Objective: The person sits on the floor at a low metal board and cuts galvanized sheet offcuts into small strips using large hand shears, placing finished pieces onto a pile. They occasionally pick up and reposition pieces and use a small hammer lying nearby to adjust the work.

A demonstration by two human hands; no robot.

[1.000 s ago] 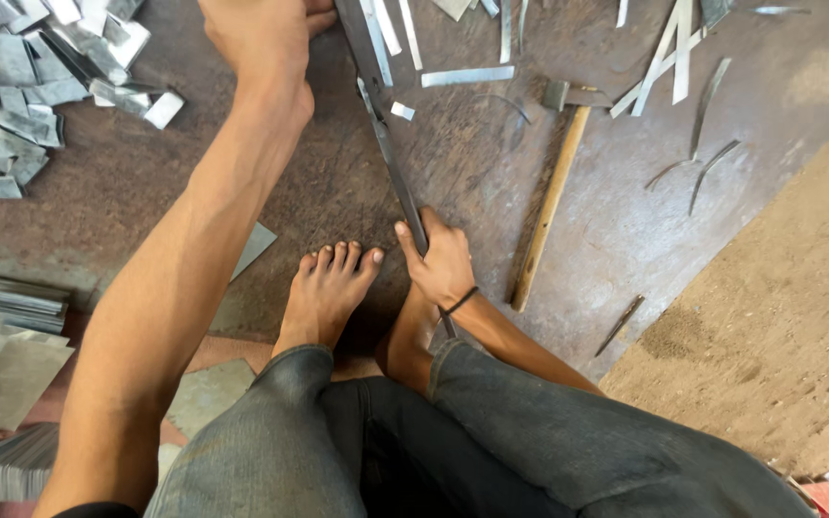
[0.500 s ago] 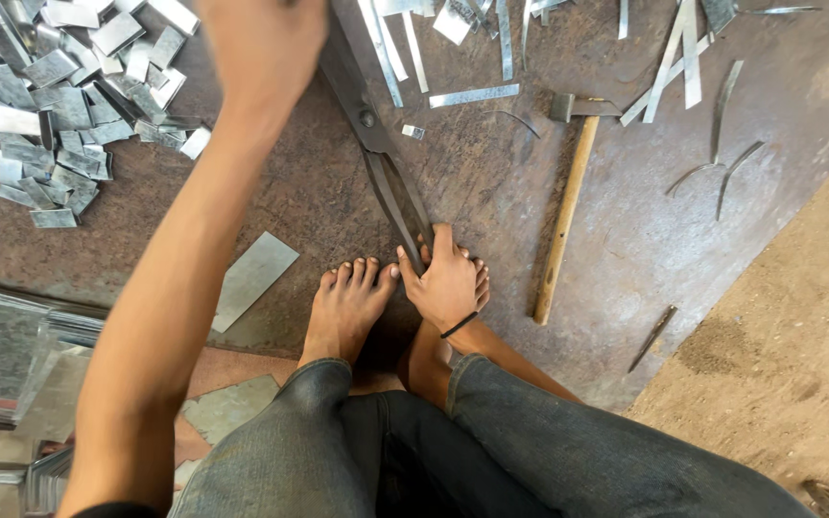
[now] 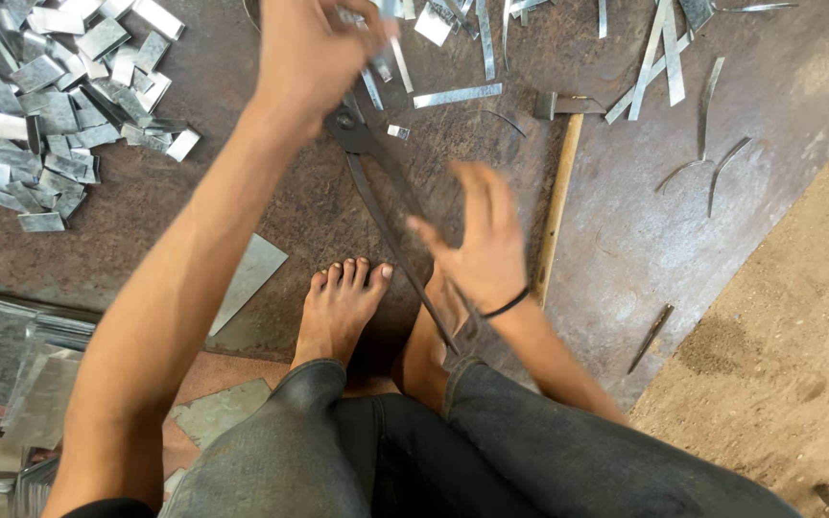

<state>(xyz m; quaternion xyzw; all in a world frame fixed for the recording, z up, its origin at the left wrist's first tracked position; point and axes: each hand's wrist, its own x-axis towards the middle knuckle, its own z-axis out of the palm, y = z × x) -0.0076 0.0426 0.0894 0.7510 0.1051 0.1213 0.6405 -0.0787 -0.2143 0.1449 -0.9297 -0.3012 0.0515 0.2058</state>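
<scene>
A seated worker's left hand (image 3: 314, 53) grips a metal strip (image 3: 390, 43) at the long shears (image 3: 386, 182); the right hand (image 3: 482, 245), fingers spread, hovers over the handles. Cut pieces (image 3: 59, 105) (many already) lie at ten o'clock; uncut strips (image 3: 659, 53) remain at one o'clock.

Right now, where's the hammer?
In the head view, the hammer lies on the floor right of the raised right hand, its head up by the metal strips.

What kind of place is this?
Probably a floor-level sheet-metal workshop: big shears lie under the left hand, a pile of cut metal pieces sits nearby, and a hammer rests beside strips.
</scene>
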